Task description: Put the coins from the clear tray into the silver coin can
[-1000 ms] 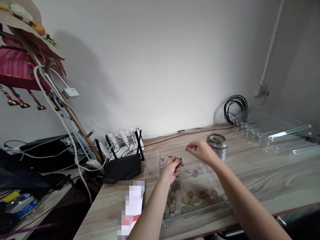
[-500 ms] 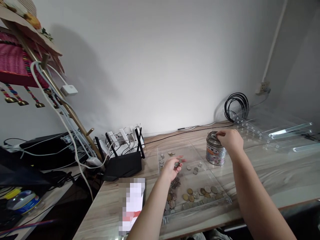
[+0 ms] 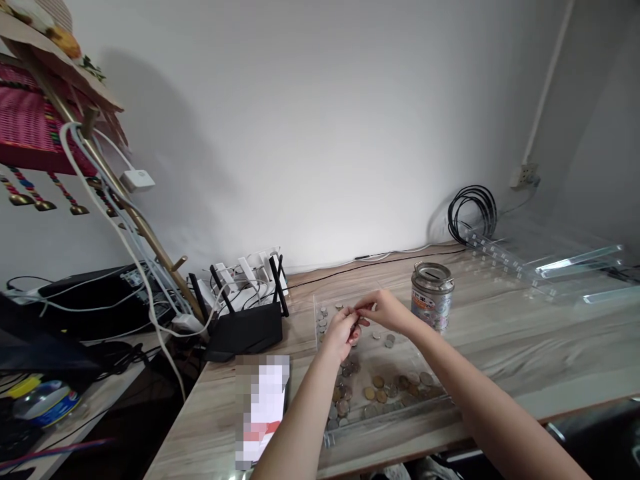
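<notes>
My left hand point(image 3: 344, 333) is half closed around a few coins point(image 3: 355, 327), held above a clear acrylic tray point(image 3: 400, 360). My right hand point(image 3: 376, 309) reaches across and its fingertips pinch together at the left hand's fingers; what sits between them is hidden. On the tray lie many loose coins: silver ones point(image 3: 389, 341) near the middle, brass-coloured ones point(image 3: 381, 396) along the front and left side. To the right of the hands stands a round metal tin point(image 3: 431, 303) with a slot in its lid and a wire handle.
A black router point(image 3: 250, 330) with antennas stands at the left, a blurred-out phone-like object point(image 3: 265, 407) before it. Further right lie a coiled black cable point(image 3: 473, 213) and clear acrylic panels point(image 3: 545, 260). A thin cable runs along the wall.
My right hand has left the tin's lid and moved left to my left hand, so the lid slot now shows. My left hand has stayed about where it was, holding coins.
</notes>
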`<act>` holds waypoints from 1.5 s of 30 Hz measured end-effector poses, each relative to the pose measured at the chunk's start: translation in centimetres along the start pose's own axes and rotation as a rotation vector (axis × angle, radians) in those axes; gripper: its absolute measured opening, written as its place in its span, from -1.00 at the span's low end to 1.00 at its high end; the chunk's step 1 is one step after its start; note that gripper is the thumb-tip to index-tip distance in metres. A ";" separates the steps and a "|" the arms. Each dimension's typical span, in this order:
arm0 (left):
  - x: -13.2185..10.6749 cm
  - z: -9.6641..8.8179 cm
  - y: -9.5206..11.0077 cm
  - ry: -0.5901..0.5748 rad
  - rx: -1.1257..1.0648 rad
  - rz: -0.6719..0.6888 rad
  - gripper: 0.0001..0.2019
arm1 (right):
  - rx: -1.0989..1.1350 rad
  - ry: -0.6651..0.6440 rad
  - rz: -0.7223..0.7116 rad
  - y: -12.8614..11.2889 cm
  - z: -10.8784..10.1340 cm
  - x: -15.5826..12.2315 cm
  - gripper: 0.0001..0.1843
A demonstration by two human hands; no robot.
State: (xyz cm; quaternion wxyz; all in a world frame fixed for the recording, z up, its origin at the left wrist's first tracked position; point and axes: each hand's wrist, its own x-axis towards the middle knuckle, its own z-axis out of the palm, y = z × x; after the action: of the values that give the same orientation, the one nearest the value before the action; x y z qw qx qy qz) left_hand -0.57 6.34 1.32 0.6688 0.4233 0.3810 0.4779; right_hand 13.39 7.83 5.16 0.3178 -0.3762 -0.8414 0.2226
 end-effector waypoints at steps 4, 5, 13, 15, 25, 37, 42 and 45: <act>0.0 0.0 0.1 0.000 -0.073 -0.074 -0.88 | -0.018 0.132 0.042 0.2 -0.7 -0.2 -0.79; 0.0 0.0 0.1 0.029 -0.103 -0.117 -0.90 | -0.075 0.246 0.081 0.4 -1.6 -0.5 -0.79; 0.0 -0.5 0.1 0.160 -0.312 -0.202 -0.75 | -0.611 0.794 0.602 4.5 -9.1 -4.2 -0.77; -0.1 -0.3 0.2 0.141 -0.279 -0.202 -0.75 | -0.621 0.748 0.642 5.2 -9.5 -4.4 -0.76; 0.0 -0.5 0.3 0.069 -0.124 -0.171 -0.89 | -0.542 0.851 0.324 3.2 -7.9 -3.2 -0.68; 0.0 -0.3 0.0 -0.122 -0.038 -0.099 -0.71 | 0.238 0.100 0.184 0.9 -0.6 0.1 -0.70; 0.1 -0.3 0.1 -0.011 -0.062 -0.227 -0.80 | -0.415 0.791 0.388 1.9 -5.9 -2.5 -0.74; 0.0 -0.3 0.1 -0.023 -0.056 -0.260 -0.84 | -0.572 0.836 0.605 3.8 -8.6 -3.9 -0.75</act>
State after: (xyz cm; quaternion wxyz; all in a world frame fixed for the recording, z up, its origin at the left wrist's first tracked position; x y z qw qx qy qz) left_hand -0.89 6.43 1.34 0.7410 0.3570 0.4115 0.3926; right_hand 23.29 8.30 7.37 0.4310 -0.7259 -0.5266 -0.0997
